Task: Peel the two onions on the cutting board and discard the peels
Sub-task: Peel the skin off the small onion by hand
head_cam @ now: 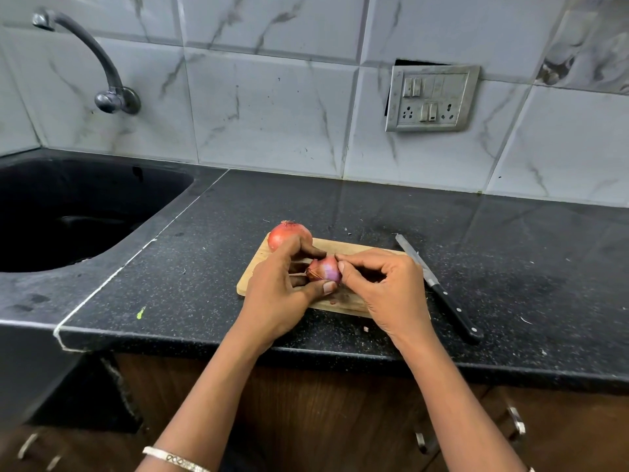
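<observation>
Above a wooden cutting board (343,247) my left hand (282,294) grips a small red onion (326,271), thumb and fingers curled round it. Part of the onion shows shiny purple flesh; dry brown skin hangs on its left side. My right hand (384,287) pinches the skin at the onion's right side with thumb and fingertips. A second onion (286,233), whole and with orange-red dry skin, sits at the board's far left corner, just behind my left fingers.
A black-handled knife (439,287) lies on the dark granite counter (190,267) right of the board, blade pointing away. A black sink (68,212) with a curved tap (102,73) is at the left. A switch socket (432,98) is on the tiled wall.
</observation>
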`<state>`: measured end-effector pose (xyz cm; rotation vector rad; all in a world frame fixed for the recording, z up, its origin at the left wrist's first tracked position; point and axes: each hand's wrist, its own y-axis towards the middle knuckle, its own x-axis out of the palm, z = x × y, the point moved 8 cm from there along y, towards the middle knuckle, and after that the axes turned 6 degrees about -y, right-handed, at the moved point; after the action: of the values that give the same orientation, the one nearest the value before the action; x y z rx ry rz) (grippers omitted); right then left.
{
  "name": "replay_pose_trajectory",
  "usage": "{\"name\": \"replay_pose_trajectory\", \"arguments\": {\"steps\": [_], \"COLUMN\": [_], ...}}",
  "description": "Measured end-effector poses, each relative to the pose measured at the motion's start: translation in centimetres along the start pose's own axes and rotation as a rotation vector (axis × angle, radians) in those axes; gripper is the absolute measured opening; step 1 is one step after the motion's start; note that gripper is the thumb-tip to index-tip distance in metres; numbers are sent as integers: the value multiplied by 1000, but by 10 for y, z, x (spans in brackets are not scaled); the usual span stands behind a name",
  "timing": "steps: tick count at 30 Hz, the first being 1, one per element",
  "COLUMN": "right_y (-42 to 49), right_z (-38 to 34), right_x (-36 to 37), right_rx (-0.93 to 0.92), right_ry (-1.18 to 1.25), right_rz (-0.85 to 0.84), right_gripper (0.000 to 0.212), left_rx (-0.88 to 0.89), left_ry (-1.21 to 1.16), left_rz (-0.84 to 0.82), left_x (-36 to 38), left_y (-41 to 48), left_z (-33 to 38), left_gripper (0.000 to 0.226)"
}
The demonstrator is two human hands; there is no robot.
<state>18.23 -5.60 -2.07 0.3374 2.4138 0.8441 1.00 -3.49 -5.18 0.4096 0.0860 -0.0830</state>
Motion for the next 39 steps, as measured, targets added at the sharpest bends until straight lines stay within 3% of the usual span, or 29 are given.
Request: {"name": "replay_pose_trajectory", "arguments": {"steps": [12, 16, 19, 23, 28, 33, 39], "right_y": [-1, -1, -1, 0, 0, -3, -5], "right_z": [0, -3, 1, 8, -6, -15, -18], "right_x": [1, 3, 10, 11, 4, 5, 4], "right_rx": [-21, -29, -5, 61, -12, -145, -220], "right_ry": [33, 13, 26, 65, 56, -39, -113], "right_rz": [0, -13, -78, -90, -30, 22, 69], "right_gripper": [10, 25, 35, 33, 21, 18, 14], "left_rx": [2, 13, 37, 97, 123, 112, 63], "left_ry": [-5, -2, 119, 429, 345, 326, 218], "left_rz": [1, 2, 25, 46, -55, -56, -22], "left_x": [0, 0, 2, 6, 10, 9, 6], "left_y": [0, 1, 2, 1, -1, 0, 0], "left_z": [1, 1, 4, 13, 13, 9, 3], "left_gripper": [40, 44, 50, 48, 60, 69, 56]}}
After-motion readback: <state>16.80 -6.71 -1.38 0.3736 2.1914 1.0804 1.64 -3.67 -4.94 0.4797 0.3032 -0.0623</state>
